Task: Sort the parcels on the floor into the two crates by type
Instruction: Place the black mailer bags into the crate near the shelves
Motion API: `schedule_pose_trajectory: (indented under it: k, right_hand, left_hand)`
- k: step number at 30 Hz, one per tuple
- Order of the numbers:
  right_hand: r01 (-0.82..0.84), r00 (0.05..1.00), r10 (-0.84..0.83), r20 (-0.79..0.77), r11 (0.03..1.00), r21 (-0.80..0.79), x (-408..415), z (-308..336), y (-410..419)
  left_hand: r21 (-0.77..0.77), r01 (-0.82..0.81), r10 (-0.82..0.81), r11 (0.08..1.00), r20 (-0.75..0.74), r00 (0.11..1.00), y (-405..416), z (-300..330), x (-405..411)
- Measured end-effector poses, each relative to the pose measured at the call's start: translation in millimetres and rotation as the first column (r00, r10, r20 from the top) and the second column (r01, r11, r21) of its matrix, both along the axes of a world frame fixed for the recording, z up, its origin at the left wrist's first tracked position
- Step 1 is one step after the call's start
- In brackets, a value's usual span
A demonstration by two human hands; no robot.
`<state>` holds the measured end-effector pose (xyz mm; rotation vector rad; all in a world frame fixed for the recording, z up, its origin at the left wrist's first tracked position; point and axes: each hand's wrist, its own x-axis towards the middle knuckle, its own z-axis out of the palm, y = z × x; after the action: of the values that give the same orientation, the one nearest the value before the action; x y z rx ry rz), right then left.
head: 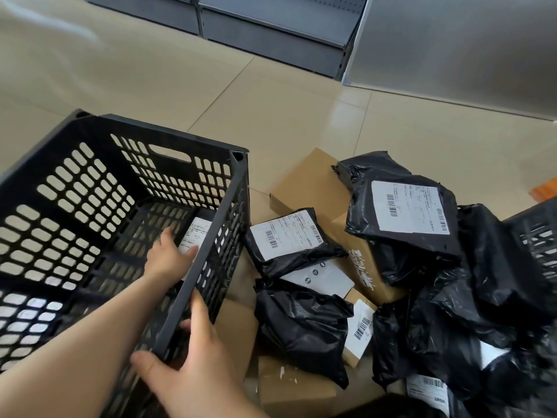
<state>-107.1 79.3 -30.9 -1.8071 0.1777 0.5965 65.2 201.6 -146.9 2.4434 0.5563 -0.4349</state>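
Observation:
A black slotted crate (217, 212) stands on the floor at the left. Deep inside it lies a black bag parcel with a white label (197, 232). My left hand (167, 254) reaches down into the crate and rests on that parcel, thumb across the label and fingers fairly straight. My right hand (187, 366) grips the crate's near right rim, thumb inside and fingers over the outer wall. To the right, several black bag parcels (404, 215) and brown cardboard boxes (310, 182) lie piled on the floor. Part of a second black crate (539, 236) shows at the right edge.
Beige floor tiles (271, 110) stretch beyond the crate and the pile. Grey metal shelving (271, 28) stands along the back, and a grey panel (452, 49) stands at the back right. A white flat box (328, 277) sits among the parcels.

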Motion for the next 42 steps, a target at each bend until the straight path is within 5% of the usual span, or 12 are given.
schedule_pose_trajectory:
  k: [12, 16, 21, 24, 30, 38, 42]
  right_hand:
    - [-0.012, 1.0, 0.012, -0.026, 1.0, -0.022, 15, 24, -47]
    - [0.026, 1.0, -0.026, -0.003, 1.0, -0.017, 22, 34, -72]
    - [-0.049, 0.999, 0.052, 0.009, 0.974, -0.222, 41, 53, -110]
    - [-0.11, 0.988, 0.149, 0.049, 0.879, -0.463, 59, 66, -142]
    - [-0.182, 0.953, 0.296, 0.062, 0.724, -0.665, 65, 82, -206]
    - [-0.391, 0.912, 0.368, -0.184, 0.635, -0.667, 36, 45, -268]
    - [-0.54, 0.841, 0.424, -0.336, 0.604, -0.587, 33, 23, -275]
  left_hand:
    - [-0.373, -0.048, 0.155, 0.927, 0.262, 0.953, -39, 102, 11]
    - [-0.275, 0.096, 0.03, 0.957, 0.421, 0.907, -60, 139, -8]
    - [0.007, 0.265, -0.226, 0.964, 0.546, 0.807, -86, 166, -30]
    - [0.091, 0.278, -0.288, 0.956, 0.464, 0.838, -108, 182, -29]
    - [0.193, 0.485, -0.521, 0.853, 0.247, 0.817, -159, 201, -15]
    - [0.296, 0.858, -0.848, 0.421, -0.207, 0.487, -180, 133, -38]
    - [0.141, 0.878, -0.847, 0.458, -0.231, 0.479, -181, 108, -29]
